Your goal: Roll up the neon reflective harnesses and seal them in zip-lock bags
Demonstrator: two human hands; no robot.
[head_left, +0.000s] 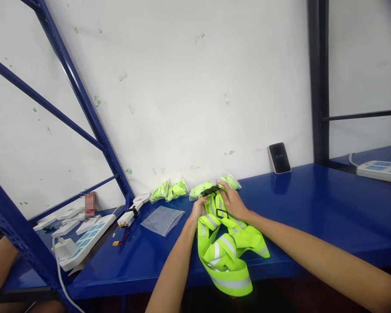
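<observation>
A neon yellow reflective strap harness (228, 248) with silver stripes is bunched between my hands. Its lower loops hang over the front edge of the blue table (299, 208). My left hand (199, 208) is closed on the harness's left side, beside a black buckle (211, 190) at the top. My right hand (232, 201) grips the right side, its fingers near the same buckle. A black slider (221, 213) sits on the webbing just below. Behind my hands lie several similar neon bundles in clear bags, among them one bagged bundle (177, 190).
Left of my hands lie clear plastic bags (163, 220) and a white battery pack (130, 215) with wires. A phone-like device (279, 158) leans on the wall. Power strips (87, 243) stand beyond the blue frame post (19, 234). Another person's hand (4, 252) shows at far left.
</observation>
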